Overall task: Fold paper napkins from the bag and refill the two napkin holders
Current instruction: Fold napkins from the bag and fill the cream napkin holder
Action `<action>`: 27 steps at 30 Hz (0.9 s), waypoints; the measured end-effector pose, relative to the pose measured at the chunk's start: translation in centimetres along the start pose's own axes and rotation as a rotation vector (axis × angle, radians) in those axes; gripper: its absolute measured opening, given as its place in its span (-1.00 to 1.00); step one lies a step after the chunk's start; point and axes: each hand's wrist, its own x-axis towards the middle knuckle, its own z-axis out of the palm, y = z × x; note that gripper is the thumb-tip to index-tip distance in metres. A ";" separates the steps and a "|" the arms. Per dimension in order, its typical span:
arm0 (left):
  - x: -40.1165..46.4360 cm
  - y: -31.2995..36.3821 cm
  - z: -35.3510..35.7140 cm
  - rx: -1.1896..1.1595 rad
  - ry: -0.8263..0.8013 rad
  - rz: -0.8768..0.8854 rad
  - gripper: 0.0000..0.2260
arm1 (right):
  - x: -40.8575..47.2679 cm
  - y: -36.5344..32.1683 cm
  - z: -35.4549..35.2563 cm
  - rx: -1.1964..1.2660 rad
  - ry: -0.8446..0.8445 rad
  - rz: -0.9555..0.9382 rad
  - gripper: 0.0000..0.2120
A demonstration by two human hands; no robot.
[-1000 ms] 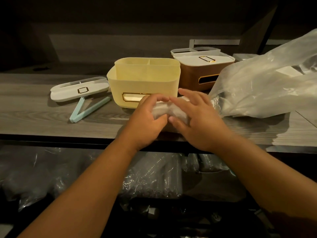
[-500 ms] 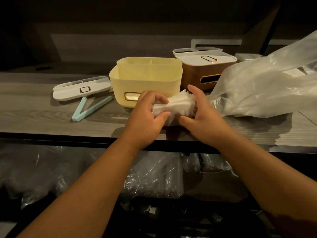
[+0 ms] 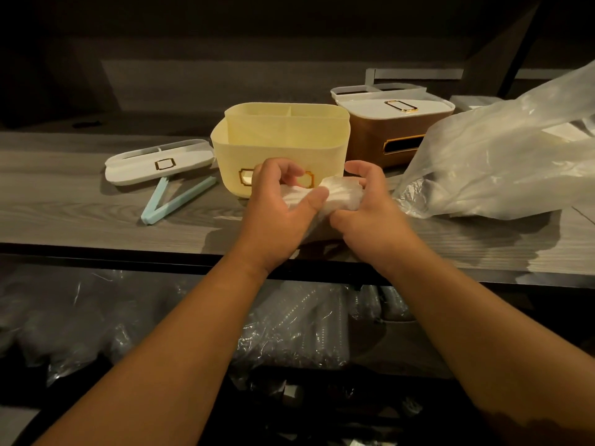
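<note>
A bundle of white paper napkins [image 3: 338, 196] is held just above the wooden counter [image 3: 80, 214], in front of the open yellow napkin holder [image 3: 280, 146]. My left hand [image 3: 277, 207] grips its left end, thumb across the front. My right hand [image 3: 370, 204] holds the right end with fingers curled over the top. The brown napkin holder [image 3: 370, 140] with a white lid stands behind on the right. The clear plastic bag [image 3: 502, 159] lies at the right, touching the brown holder.
The yellow holder's white lid [image 3: 157, 164] lies at the left with a light blue clip [image 3: 170, 201] in front of it. Another white tray [image 3: 370, 90] stands behind the brown holder. Below the counter edge, a shelf holds plastic-wrapped packs [image 3: 296, 329].
The bundle has lifted and turned, so more of the white napkins shows between my hands. My right hand shifted from lying over the bundle to gripping its right end.
</note>
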 end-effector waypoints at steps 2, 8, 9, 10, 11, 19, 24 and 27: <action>0.1 0.2 0.4 0.035 0.080 0.055 -0.74 | -0.3 -0.2 0.2 0.001 -0.004 0.000 -0.27; -0.3 0.7 -0.1 0.033 0.054 0.055 -0.67 | -0.4 -0.1 -0.8 -0.134 -0.037 -0.053 -0.34; -0.3 0.6 -0.6 0.015 -0.001 0.017 -0.60 | -0.4 0.0 -1.0 -0.157 -0.050 -0.051 -0.39; -0.4 0.6 -1.1 -0.007 -0.056 -0.030 -0.54 | -0.4 0.0 -1.3 -0.179 -0.065 -0.044 -0.43; -0.4 0.6 -1.6 -0.019 -0.105 -0.079 -0.49 | -0.4 0.0 -1.5 -0.193 -0.078 -0.035 -0.48; 0.0 0.3 -2.7 0.041 -0.252 -0.163 -0.72 | -0.1 -0.1 -1.9 -0.236 -0.103 0.027 -0.58; -0.1 0.6 -2.9 -0.008 -0.219 -0.171 -0.77 | -0.3 -0.3 -2.5 -0.222 -0.091 0.049 -0.55; -0.2 0.6 -2.6 0.016 -0.281 -0.183 -0.61 | -0.5 -0.3 -2.7 -0.255 -0.105 0.028 -0.50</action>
